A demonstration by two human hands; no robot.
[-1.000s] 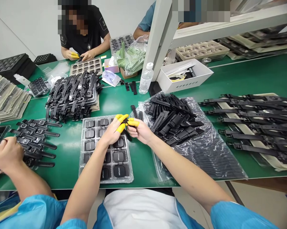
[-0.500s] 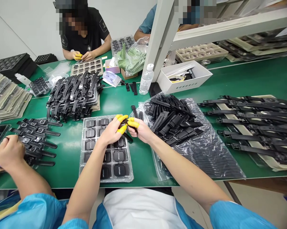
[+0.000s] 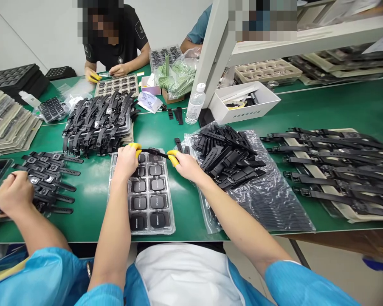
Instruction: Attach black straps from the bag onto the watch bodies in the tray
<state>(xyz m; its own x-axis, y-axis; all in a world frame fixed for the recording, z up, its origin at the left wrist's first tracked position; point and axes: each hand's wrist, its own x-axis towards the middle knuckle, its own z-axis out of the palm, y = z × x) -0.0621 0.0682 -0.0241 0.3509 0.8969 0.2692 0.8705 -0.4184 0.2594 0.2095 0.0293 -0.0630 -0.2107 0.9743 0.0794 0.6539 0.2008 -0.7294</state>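
Note:
A black watch with its strap (image 3: pixel 153 151) is stretched out level between my hands, over the top edge of a clear tray (image 3: pixel 171 225) of square black watch faces. My left hand (image 3: pixel 128 160), with yellow finger covers, pinches one strap end. The other end is pinched by my right hand (image 3: pixel 184 163), also in yellow finger covers. Just right of my right hand lies a heap of loose black straps (image 3: pixel 231 157) on a plastic bag (image 3: pixel 274 204).
Strapped watches are stacked on trays (image 3: pixel 99 123) at back left and laid out at right (image 3: pixel 334 161). A water bottle (image 3: pixel 195 104) and white box (image 3: pixel 245 104) stand behind the heap. A co-worker's hand (image 3: pixel 15 193) is at left; another person sits opposite.
My hands have moved apart, the left one leftward and slightly up, and the watch now shows stretched between them. The person opposite has moved their hands apart.

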